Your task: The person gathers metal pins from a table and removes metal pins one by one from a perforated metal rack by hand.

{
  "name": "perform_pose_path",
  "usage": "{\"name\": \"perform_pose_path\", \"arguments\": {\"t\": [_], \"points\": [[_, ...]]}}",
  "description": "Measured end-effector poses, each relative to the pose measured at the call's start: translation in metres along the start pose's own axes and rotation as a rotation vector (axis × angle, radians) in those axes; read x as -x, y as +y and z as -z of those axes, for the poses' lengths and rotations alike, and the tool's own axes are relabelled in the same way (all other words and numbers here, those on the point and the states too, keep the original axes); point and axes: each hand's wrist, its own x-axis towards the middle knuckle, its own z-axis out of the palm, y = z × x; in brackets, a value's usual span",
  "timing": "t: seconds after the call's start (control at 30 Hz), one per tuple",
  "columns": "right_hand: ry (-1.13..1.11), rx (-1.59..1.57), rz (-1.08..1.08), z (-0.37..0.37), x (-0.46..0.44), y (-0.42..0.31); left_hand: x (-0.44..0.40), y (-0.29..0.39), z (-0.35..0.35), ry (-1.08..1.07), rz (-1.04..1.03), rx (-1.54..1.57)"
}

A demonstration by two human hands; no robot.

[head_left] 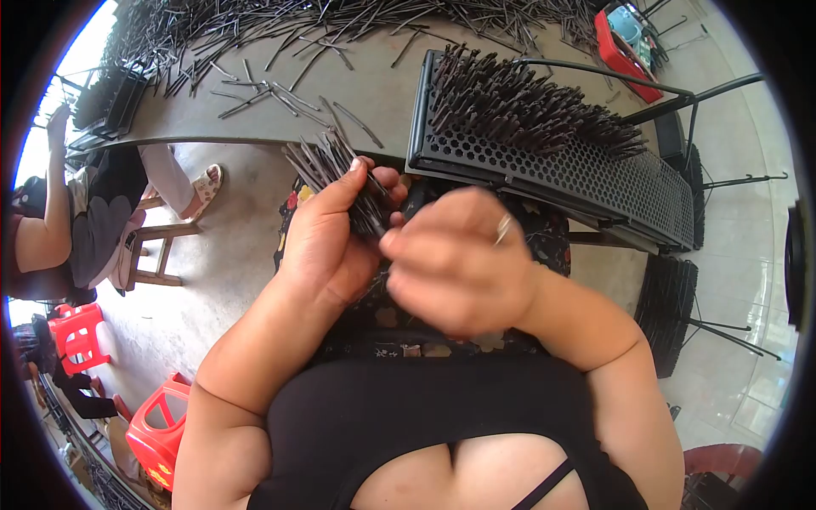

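My left hand (327, 225) is closed around a bundle of thin dark sticks (319, 166), which fan out past the thumb toward the table. My right hand (463, 263), with a ring on one finger, is just right of the bundle's lower end. Motion blurs it, but its fingers are curled together at the tips; whatever may be between them is hidden. Ahead and to the right stands a black perforated rack (552, 174), its far part filled with several rows of upright dark sticks (510, 102).
A large heap of loose dark sticks (340, 21) covers the table's (255, 119) far side. A red tray (625, 55) lies at the back right. To the left, another person (64, 212) sits on a wooden stool (161, 255). Red plastic stools (161, 425) stand lower left.
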Motion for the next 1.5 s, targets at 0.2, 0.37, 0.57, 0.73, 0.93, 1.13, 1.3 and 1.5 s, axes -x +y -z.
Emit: {"name": "perform_pose_path", "arguments": {"t": [0.2, 0.37, 0.57, 0.73, 0.93, 1.13, 1.3, 1.5], "points": [[0.5, -0.062, -0.495, 0.018, -0.004, 0.048, 0.009, -0.004, 0.011, -0.01, -0.076, -0.467], [0.318, 0.169, -0.46, 0.024, 0.0, 0.06, 0.01, -0.013, 0.012, -0.079, -0.11, -0.529], [0.089, 0.386, -0.345, 0.025, -0.008, 0.065, 0.011, -0.017, 0.011, -0.099, -0.153, -0.579], [0.051, 0.319, -0.434, 0.022, -0.008, 0.057, 0.014, -0.019, 0.015, -0.199, -0.161, -0.524], [0.196, -0.982, -1.208, 0.036, -0.005, 0.036, 0.018, -0.017, 0.013, -0.301, -0.005, -0.37], [0.138, -0.958, -1.174, 0.032, 0.008, 0.023, 0.021, -0.011, 0.006, -0.392, 0.174, -0.37], [0.161, -0.937, -1.188, 0.046, -0.005, 0.028, 0.016, -0.016, 0.012, -0.392, 0.201, -0.352], [0.226, -0.79, -1.18, 0.044, -0.005, 0.03, 0.018, -0.013, 0.001, -0.296, 0.215, -0.45]]}}
